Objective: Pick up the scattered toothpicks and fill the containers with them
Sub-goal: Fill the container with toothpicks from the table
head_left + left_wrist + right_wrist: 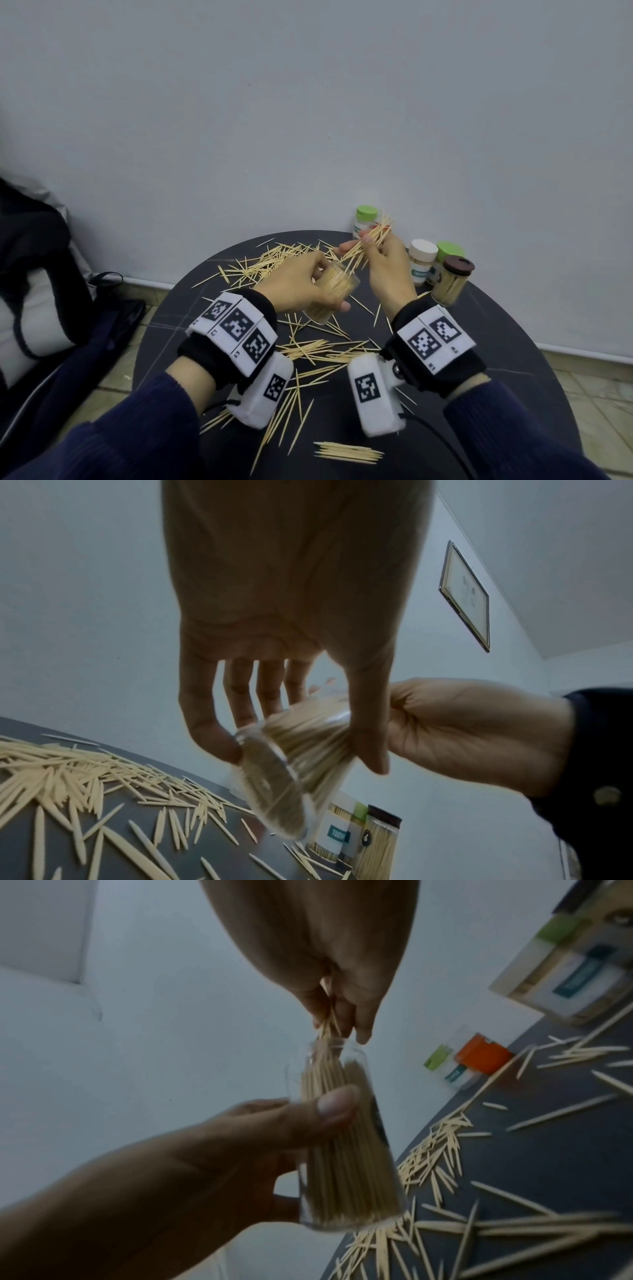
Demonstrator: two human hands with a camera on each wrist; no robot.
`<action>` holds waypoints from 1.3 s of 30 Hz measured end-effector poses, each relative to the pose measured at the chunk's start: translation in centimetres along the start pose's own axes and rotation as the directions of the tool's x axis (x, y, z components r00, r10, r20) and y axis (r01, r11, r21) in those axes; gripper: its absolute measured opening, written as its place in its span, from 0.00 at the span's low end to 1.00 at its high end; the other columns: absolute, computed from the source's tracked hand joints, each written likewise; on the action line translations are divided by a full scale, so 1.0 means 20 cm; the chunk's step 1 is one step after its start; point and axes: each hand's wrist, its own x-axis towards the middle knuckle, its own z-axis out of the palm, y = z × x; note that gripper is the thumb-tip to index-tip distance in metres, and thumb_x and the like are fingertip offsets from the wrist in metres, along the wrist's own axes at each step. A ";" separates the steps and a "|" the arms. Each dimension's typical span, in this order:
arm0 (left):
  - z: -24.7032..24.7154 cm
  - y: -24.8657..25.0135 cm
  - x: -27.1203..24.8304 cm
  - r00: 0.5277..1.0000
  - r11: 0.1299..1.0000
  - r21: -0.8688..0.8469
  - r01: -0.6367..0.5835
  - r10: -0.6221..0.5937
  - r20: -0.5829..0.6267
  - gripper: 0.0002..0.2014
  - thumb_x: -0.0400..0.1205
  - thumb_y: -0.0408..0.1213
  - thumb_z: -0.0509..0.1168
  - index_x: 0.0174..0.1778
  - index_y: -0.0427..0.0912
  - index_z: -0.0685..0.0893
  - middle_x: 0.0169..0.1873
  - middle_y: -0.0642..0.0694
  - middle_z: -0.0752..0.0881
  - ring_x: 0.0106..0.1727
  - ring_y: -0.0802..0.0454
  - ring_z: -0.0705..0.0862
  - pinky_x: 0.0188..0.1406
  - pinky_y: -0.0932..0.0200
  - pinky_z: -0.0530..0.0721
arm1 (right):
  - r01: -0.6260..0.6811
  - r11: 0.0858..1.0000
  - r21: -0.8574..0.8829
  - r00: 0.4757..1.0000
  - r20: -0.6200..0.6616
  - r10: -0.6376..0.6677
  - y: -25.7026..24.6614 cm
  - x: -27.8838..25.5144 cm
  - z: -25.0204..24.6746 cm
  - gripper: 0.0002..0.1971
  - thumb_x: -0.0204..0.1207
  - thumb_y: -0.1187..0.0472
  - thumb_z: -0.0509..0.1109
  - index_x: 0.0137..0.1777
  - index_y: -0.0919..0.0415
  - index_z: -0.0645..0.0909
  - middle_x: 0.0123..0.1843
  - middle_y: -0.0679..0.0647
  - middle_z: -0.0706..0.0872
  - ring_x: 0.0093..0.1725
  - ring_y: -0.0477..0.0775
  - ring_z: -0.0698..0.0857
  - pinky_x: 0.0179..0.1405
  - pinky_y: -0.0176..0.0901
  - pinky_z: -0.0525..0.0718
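- The round dark table [513,342] stands against a pale wall, and loose toothpicks [318,349] lie scattered over most of its top, thickest at the far left and in the middle between the two wrists.
- The left hand [301,281] holds a clear container [334,291] above the table, tilted with its open mouth up and away; the thumb lies across one side of the wall and the fingers curl round the other, as the right wrist view shows with the thumb [329,1107] pressed on the plastic.
- The container is already packed nearly full of toothpicks standing lengthwise.
- The right hand [387,263] pinches a bundle of toothpicks [368,245] between thumb and curled fingers; the bundle slants down, its lower tips inside the container's mouth and its upper ends fanning out past the fingers.
- At the far right of the table, near the wall, stand four closed containers: one with a brown lid [452,284], one with a white lid [422,262], and two with green lids [365,221].
- A small neat bunch of toothpicks [349,452] lies apart at the near edge.
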 end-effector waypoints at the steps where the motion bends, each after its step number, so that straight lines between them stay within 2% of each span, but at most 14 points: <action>1: 0.00 0.00 0.00 1.000 1.000 0.002 -0.004 0.004 0.003 0.27 0.67 0.47 0.79 0.56 0.49 0.74 0.40 0.61 0.76 0.38 0.67 0.75 0.29 0.75 0.69 | -0.038 0.998 0.041 0.999 0.019 0.037 0.00 -0.01 0.00 0.08 0.86 0.64 0.53 0.55 0.64 0.74 0.42 0.56 0.87 0.43 0.49 0.86 0.30 0.20 0.78; 4: 0.01 -0.01 0.01 1.000 1.000 -0.013 -0.013 0.012 -0.019 0.27 0.66 0.46 0.80 0.56 0.47 0.75 0.42 0.58 0.78 0.37 0.66 0.75 0.29 0.74 0.69 | -0.120 0.983 0.139 0.991 0.079 0.110 -0.01 -0.04 0.01 0.09 0.86 0.65 0.52 0.58 0.63 0.72 0.45 0.58 0.86 0.48 0.51 0.84 0.31 0.20 0.80; 8: 0.01 -0.01 0.02 0.999 1.000 -0.011 -0.002 0.002 -0.055 0.27 0.66 0.47 0.80 0.57 0.46 0.76 0.41 0.57 0.78 0.37 0.65 0.74 0.32 0.69 0.69 | -0.156 0.969 0.193 0.983 0.125 0.133 -0.01 -0.05 0.04 0.10 0.87 0.66 0.49 0.60 0.64 0.70 0.41 0.55 0.85 0.40 0.44 0.83 0.33 0.23 0.82; 11: 0.01 -0.02 0.03 0.997 0.998 -0.062 -0.018 0.013 -0.078 0.27 0.68 0.46 0.79 0.59 0.43 0.79 0.43 0.56 0.82 0.38 0.64 0.77 0.34 0.72 0.73 | -0.226 0.923 0.310 0.968 0.180 0.177 -0.01 -0.06 0.06 0.08 0.87 0.67 0.48 0.54 0.63 0.69 0.50 0.60 0.85 0.42 0.47 0.84 0.36 0.29 0.85; 14: 0.01 -0.02 0.03 0.996 0.999 -0.052 -0.011 0.006 -0.090 0.25 0.69 0.46 0.78 0.57 0.43 0.78 0.38 0.60 0.78 0.37 0.67 0.76 0.32 0.74 0.72 | -0.271 0.898 0.346 0.953 0.230 0.199 -0.02 -0.06 0.06 0.08 0.87 0.68 0.48 0.56 0.65 0.68 0.54 0.61 0.83 0.42 0.45 0.83 0.30 0.27 0.84; 16: 0.01 -0.02 0.03 0.996 0.997 -0.070 -0.020 0.014 -0.088 0.28 0.68 0.46 0.78 0.61 0.43 0.78 0.41 0.58 0.80 0.39 0.64 0.77 0.38 0.69 0.75 | -0.281 0.893 0.351 0.949 0.239 0.204 -0.02 -0.06 0.06 0.07 0.87 0.66 0.49 0.56 0.65 0.68 0.58 0.62 0.83 0.43 0.47 0.84 0.31 0.30 0.85; 18: 0.01 -0.01 0.03 0.997 0.996 -0.083 -0.025 0.019 -0.070 0.29 0.68 0.46 0.79 0.63 0.44 0.78 0.44 0.56 0.81 0.40 0.62 0.78 0.42 0.65 0.77 | -0.271 0.890 0.367 0.954 0.226 0.198 -0.01 -0.05 0.05 0.08 0.87 0.63 0.50 0.50 0.62 0.70 0.62 0.65 0.83 0.43 0.49 0.85 0.38 0.35 0.87; 21: 0.01 -0.01 0.02 0.998 0.996 -0.077 -0.034 0.029 -0.059 0.23 0.69 0.45 0.78 0.55 0.45 0.77 0.40 0.59 0.78 0.37 0.65 0.76 0.34 0.75 0.73 | -0.255 0.882 0.397 0.958 0.228 0.174 -0.01 -0.05 0.04 0.11 0.87 0.63 0.48 0.46 0.59 0.70 0.61 0.65 0.84 0.43 0.45 0.87 0.41 0.34 0.87; 23: 0.01 0.00 0.02 0.998 0.995 -0.093 -0.041 0.036 -0.059 0.21 0.70 0.44 0.78 0.53 0.47 0.76 0.38 0.60 0.77 0.36 0.67 0.76 0.31 0.77 0.73 | -0.254 0.878 0.406 0.953 0.257 0.158 0.00 -0.06 0.04 0.10 0.87 0.64 0.48 0.48 0.60 0.69 0.62 0.63 0.83 0.45 0.42 0.86 0.40 0.32 0.87; 27: 0.00 -0.01 0.02 0.997 0.993 -0.118 -0.027 0.019 -0.071 0.22 0.69 0.45 0.78 0.55 0.46 0.77 0.39 0.60 0.78 0.37 0.64 0.77 0.35 0.69 0.74 | -0.242 0.920 0.308 0.950 0.268 0.161 0.01 -0.06 0.05 0.09 0.86 0.64 0.51 0.57 0.65 0.71 0.63 0.55 0.83 0.49 0.39 0.84 0.39 0.24 0.82; 30: 0.00 -0.01 0.01 0.998 0.993 -0.117 -0.014 0.007 -0.061 0.23 0.68 0.47 0.78 0.54 0.47 0.76 0.41 0.57 0.79 0.41 0.59 0.79 0.41 0.63 0.78 | -0.179 0.941 0.288 0.968 0.223 0.115 0.01 -0.06 0.04 0.14 0.87 0.56 0.50 0.47 0.61 0.75 0.59 0.55 0.87 0.52 0.46 0.86 0.53 0.36 0.84; 33: 0.00 0.00 0.01 0.999 0.994 -0.112 -0.011 0.006 -0.038 0.24 0.67 0.47 0.79 0.54 0.47 0.77 0.44 0.54 0.81 0.45 0.55 0.81 0.49 0.57 0.80 | -0.135 0.922 0.364 0.982 0.174 0.075 0.00 -0.05 0.03 0.16 0.87 0.58 0.47 0.41 0.59 0.71 0.48 0.54 0.89 0.45 0.46 0.89 0.45 0.34 0.86; 36: 0.00 0.00 0.01 1.000 0.992 -0.127 -0.010 0.008 -0.018 0.23 0.68 0.47 0.79 0.53 0.47 0.77 0.46 0.52 0.82 0.45 0.54 0.82 0.50 0.55 0.81 | -0.113 0.925 0.363 0.978 0.205 0.039 0.01 -0.06 0.02 0.11 0.87 0.63 0.47 0.48 0.59 0.70 0.44 0.51 0.90 0.45 0.45 0.89 0.44 0.35 0.87; 39: -0.01 0.02 0.00 1.000 0.983 -0.185 0.003 -0.007 -0.020 0.22 0.70 0.44 0.77 0.55 0.45 0.76 0.43 0.54 0.81 0.43 0.57 0.80 0.49 0.58 0.81 | -0.081 0.937 0.341 0.970 0.243 -0.004 0.02 -0.07 0.03 0.11 0.87 0.66 0.47 0.63 0.58 0.67 0.47 0.55 0.88 0.42 0.41 0.89 0.37 0.32 0.85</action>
